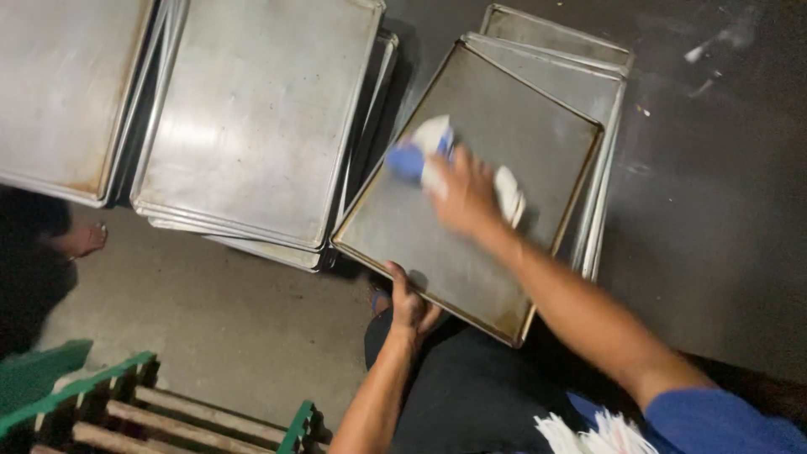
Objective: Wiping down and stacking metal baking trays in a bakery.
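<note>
A dull metal baking tray (538,143) lies tilted on top of a stack of similar trays on the floor. My left hand (409,304) grips its near edge, thumb over the rim. My right hand (464,197) presses a white and blue cloth (429,151) onto the tray's surface; hand and cloth are blurred by motion. Part of the cloth sticks out to the right of my fingers.
Two more stacks of metal trays (261,118) (67,92) lie to the left on the grey floor. A green and wooden crate (126,403) stands at the lower left. Another person's bare foot (82,240) shows at the left edge.
</note>
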